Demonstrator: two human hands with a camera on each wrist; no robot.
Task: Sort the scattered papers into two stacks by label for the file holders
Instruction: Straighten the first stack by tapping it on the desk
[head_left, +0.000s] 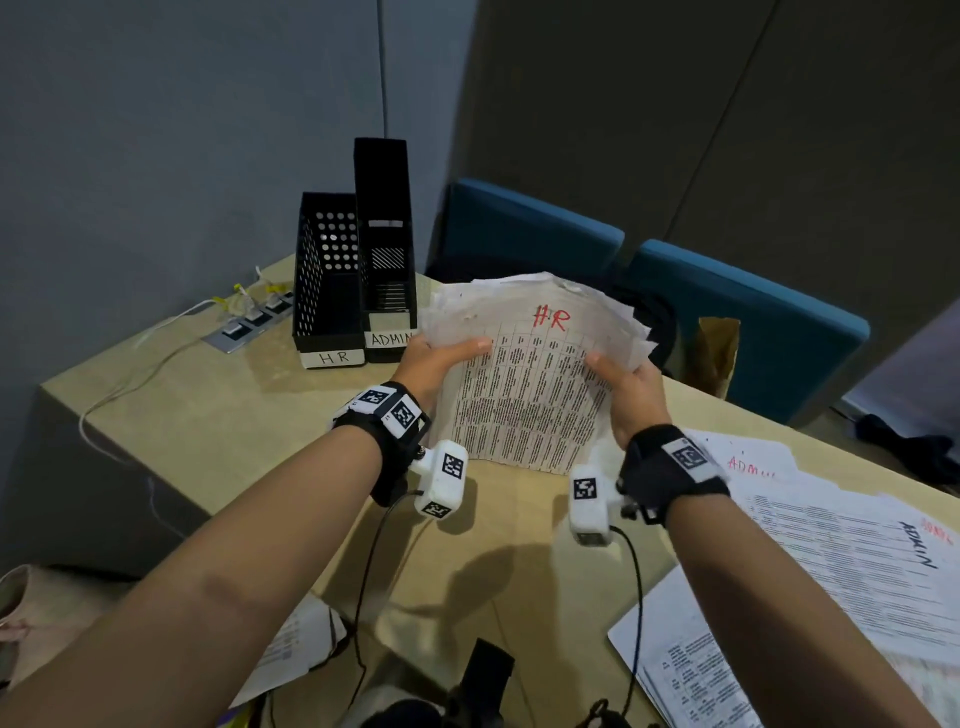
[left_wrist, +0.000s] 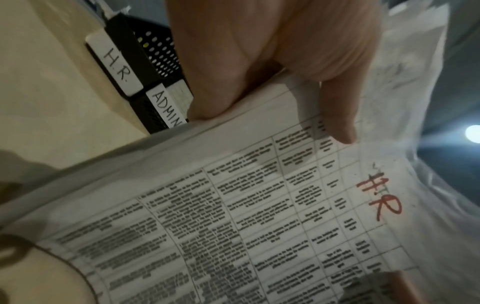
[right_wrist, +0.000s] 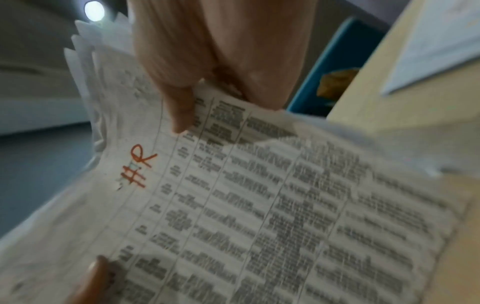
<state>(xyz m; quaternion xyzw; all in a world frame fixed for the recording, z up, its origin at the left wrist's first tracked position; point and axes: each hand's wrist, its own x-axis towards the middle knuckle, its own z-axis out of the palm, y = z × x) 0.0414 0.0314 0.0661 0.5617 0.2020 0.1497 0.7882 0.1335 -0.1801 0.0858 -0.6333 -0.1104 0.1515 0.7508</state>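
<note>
I hold a thick stack of HR papers (head_left: 530, 379) upright on the table, its top sheet marked "HR" in red. My left hand (head_left: 441, 358) grips its left edge, thumb on the front. My right hand (head_left: 623, 384) grips its right edge the same way. The wrist views show the HR papers (left_wrist: 259, 205) (right_wrist: 259, 205) close up, with a thumb across the top sheet in each. Two black file holders stand behind: the HR holder (head_left: 327, 291) on the left, the taller ADMIN holder (head_left: 387, 244) beside it. A spread of ADMIN papers (head_left: 841, 551) lies flat on the right.
The beige table (head_left: 208, 415) has a socket panel with cables (head_left: 249, 317) at the back left. Two blue chairs (head_left: 727, 322) stand behind the table, a brown paper bag (head_left: 719, 353) on one. A few more sheets (head_left: 296, 639) lie at the near edge.
</note>
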